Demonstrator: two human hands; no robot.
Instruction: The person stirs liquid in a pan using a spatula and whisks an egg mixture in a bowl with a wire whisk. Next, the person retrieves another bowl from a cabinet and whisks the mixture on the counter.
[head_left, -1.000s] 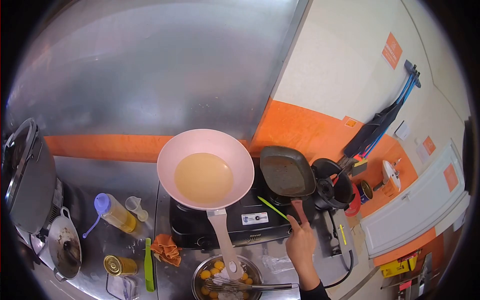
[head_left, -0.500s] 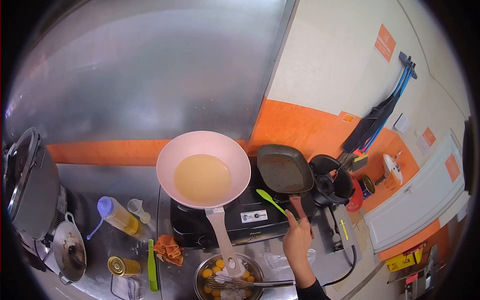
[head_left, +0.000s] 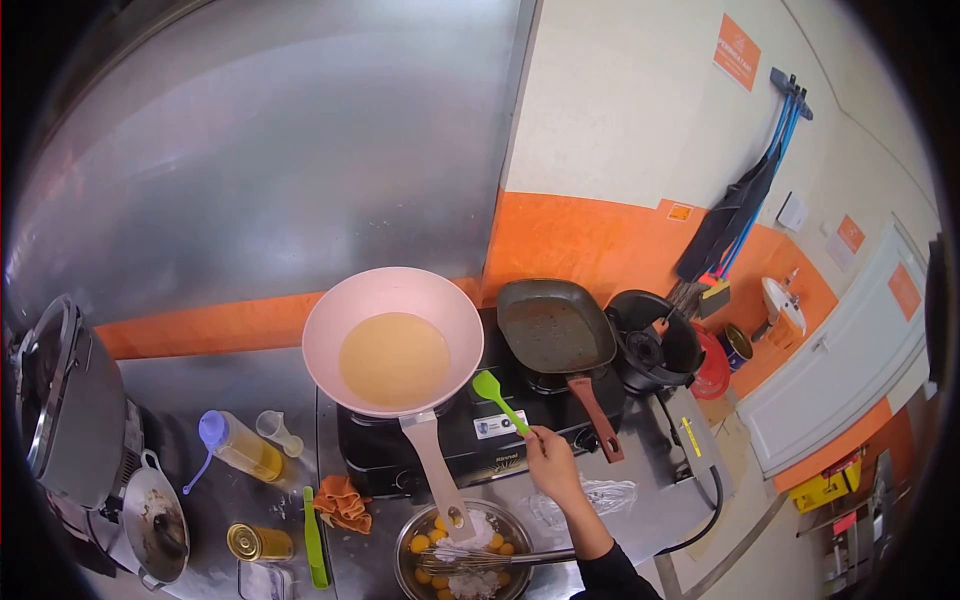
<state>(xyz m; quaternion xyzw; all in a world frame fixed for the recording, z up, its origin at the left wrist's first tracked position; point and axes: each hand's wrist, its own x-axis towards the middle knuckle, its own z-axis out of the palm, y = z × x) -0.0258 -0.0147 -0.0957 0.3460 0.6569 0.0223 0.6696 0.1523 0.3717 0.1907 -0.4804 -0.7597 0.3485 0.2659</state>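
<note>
My right hand [head_left: 553, 468] is closed round the handle of a bright green spatula [head_left: 489, 388], its rounded head pointing up and left over the stove's front. Just left of it stands a pink pan [head_left: 470, 335] on the black gas stove [head_left: 520, 440], with pale yellowish liquid inside. The pan's handle reaches over a steel bowl [head_left: 403, 577] of egg yolks and white powder. A whisk [head_left: 490, 558] lies in that bowl. To the hand's right is a dark square pan [head_left: 555, 330] with a reddish-brown handle. My left hand is out of view.
On the left counter are an oil squeeze bottle [head_left: 240, 450], a small measuring cup [head_left: 279, 433], a gold can [head_left: 259, 542], a long green utensil [head_left: 316, 540] and an orange cloth [head_left: 344, 503]. A black pot [head_left: 685, 345] stands right of the stove. Crumpled clear plastic [head_left: 600, 497] lies near my forearm.
My right hand has moved left with the green spatula, away from the square pan's handle toward the pink pan. The camera view has shifted slightly.
</note>
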